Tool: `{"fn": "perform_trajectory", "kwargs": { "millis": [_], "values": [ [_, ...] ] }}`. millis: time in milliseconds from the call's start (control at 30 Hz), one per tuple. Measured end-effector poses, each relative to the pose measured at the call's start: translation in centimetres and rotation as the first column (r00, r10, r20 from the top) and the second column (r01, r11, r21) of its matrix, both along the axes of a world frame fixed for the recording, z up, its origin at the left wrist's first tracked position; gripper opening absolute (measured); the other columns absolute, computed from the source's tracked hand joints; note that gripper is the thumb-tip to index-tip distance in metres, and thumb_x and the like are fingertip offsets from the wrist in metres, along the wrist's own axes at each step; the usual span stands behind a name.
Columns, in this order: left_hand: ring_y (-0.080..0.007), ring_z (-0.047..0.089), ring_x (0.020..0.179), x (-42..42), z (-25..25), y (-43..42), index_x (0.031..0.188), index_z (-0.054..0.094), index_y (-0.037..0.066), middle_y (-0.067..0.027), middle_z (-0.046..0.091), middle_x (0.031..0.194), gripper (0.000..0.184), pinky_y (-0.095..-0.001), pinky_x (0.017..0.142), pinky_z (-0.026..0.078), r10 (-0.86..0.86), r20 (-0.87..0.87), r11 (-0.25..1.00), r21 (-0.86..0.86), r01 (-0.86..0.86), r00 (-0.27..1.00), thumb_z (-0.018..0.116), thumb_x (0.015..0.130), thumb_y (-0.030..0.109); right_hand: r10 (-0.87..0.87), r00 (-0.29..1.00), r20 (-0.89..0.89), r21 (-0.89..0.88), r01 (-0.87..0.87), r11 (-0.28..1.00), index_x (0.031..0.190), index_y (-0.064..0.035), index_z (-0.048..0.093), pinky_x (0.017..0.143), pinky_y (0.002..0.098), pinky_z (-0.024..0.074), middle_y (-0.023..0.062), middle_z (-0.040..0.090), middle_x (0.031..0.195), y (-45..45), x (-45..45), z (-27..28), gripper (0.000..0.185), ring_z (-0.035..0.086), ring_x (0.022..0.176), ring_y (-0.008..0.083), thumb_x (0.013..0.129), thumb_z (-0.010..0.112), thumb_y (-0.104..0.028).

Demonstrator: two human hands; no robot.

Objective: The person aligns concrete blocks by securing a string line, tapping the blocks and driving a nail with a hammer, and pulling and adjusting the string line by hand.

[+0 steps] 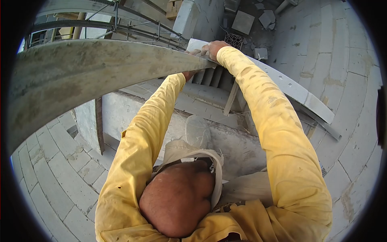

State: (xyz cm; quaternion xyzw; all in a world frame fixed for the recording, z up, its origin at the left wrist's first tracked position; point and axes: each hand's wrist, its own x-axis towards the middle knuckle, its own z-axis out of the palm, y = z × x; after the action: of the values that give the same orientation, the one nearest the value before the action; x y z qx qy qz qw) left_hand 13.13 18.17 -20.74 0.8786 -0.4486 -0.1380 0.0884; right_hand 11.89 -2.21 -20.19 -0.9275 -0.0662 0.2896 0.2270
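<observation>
A long, dusty grey beam (109, 64) runs in from the left and narrows toward my hands. My right hand (217, 47) is closed over its upper edge near the far end, beside a white block (197, 43). Pale, dusty fingers show along that edge. Under the beam, at its lower edge, is my left hand (188, 75), mostly hidden by the beam, its fingers out of sight. From my right hand a row of white blocks (282, 78) with small holes slopes down to the right. A thin grey bar (328, 129) sticks out beneath them.
Below me is a dusty ledge or wall (238, 149), with my foot (197, 131) on it. A wooden prop (231, 99) leans under the blocks. Rebar cages (133, 29) lie upper left. Broken slabs (243, 22) lie far below, and block walls (334, 60) stand right.
</observation>
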Motion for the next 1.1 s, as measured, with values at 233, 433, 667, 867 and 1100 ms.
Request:
{"fn": "perform_trajectory", "kwargs": {
  "millis": [233, 433, 667, 867, 1100],
  "values": [
    [-0.0305, 0.059, 0.099, -0.3, -0.4, 0.3, 0.111, 0.058, 0.011, -0.0099, 0.061, 0.107, 0.042, -0.0413, 0.087, 0.047, 0.152, -0.299, 0.983, -0.056, -0.176, 0.942, 0.077, 0.08, 0.031, 0.129, 0.991, 0.016, 0.073, -0.13, 0.989, 0.118, -0.0289, 0.068, 0.094, 0.0415, 0.0495, 0.0126, 0.067, 0.117, 0.1, 0.8, -2.2, 0.041, 0.063, 0.109, 0.0324, 0.083, 0.054, -0.011],
    [-0.0304, 0.061, 0.095, 0.0, -2.6, 0.9, 0.112, 0.053, 0.009, -0.0135, 0.062, 0.103, 0.046, -0.0403, 0.085, 0.047, 0.101, -0.337, 0.975, -0.151, -0.16, 0.936, 0.078, 0.08, 0.031, 0.133, 0.98, -0.15, 0.1, -0.119, 0.988, 0.119, -0.0237, 0.068, 0.093, 0.0417, 0.0497, 0.0135, 0.068, 0.114, -0.5, 0.6, 1.7, 0.047, 0.064, 0.106, 0.0337, 0.076, 0.06, -0.005],
    [-0.0304, 0.06, 0.095, -0.5, -0.6, 0.2, 0.112, 0.052, 0.008, -0.0125, 0.061, 0.103, 0.046, -0.0404, 0.086, 0.047, 0.168, -0.291, 0.981, -0.047, -0.189, 0.942, 0.076, 0.082, 0.034, 0.002, 0.992, -0.126, 0.149, 0.017, 0.989, 0.112, -0.0136, 0.07, 0.09, 0.0403, 0.0515, 0.014, 0.07, 0.109, -0.4, 0.3, 0.5, 0.04, 0.066, 0.102, 0.0315, 0.076, 0.06, -0.002],
    [-0.0328, 0.057, 0.107, -0.5, -1.9, 0.5, 0.12, 0.056, 0.011, -0.016, 0.06, 0.112, 0.04, -0.0419, 0.093, 0.043, 0.087, -0.182, 0.996, 0.013, -0.086, 0.979, 0.066, 0.09, 0.037, -0.042, 0.996, 0.075, 0.122, 0.033, 0.992, 0.104, -0.0115, 0.069, 0.088, 0.0419, 0.0515, 0.0159, 0.069, 0.103, 0.3, -0.9, -1.8, 0.024, 0.064, 0.101, 0.0345, 0.084, 0.057, -0.007],
    [-0.0324, 0.055, 0.117, -0.9, -6.6, 1.8, 0.127, 0.058, 0.015, -0.0136, 0.059, 0.128, 0.039, -0.0437, 0.099, 0.041, 0.053, -0.153, 0.998, 0.028, -0.049, 0.987, 0.055, 0.094, 0.037, -0.347, 0.914, 0.212, 0.177, 0.313, 0.933, 0.113, -0.011, 0.059, 0.091, 0.0453, 0.0501, 0.0152, 0.051, 0.118, 1.5, -7.1, -1.1, 0.023, 0.061, 0.105, 0.0391, 0.091, 0.055, -0.011]
  ]
}}
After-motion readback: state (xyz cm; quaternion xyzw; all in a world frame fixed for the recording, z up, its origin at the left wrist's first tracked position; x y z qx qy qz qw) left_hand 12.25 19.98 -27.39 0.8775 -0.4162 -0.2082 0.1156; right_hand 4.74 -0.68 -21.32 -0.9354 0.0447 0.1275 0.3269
